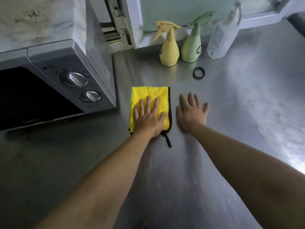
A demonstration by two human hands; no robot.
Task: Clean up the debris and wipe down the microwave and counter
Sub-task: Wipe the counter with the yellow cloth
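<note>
Counter (pixel 247 113) bare right of the right hand (pixel 191 113) — open passage. Ahead: black ring (pixel 199 73), then yellow sprayer (pixel 169 50), green sprayer (pixel 192 47), clear bottle (pixel 222 37) — blocking. Microwave (pixel 49 86) walls off beyond the left hand (pixel 148 116).

Pretty dim shot overall, cool light came from the far right, leaving hazy glare on the tabletop (pixel 247 104). Edges bent fisheye-style, everything looked a bit soft.

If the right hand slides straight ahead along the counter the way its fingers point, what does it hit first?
Most likely the black ring, lying on the counter just beyond the right hand. Behind the ring stand the green spray bottle and clear bottle; depth is uncertain.
</note>
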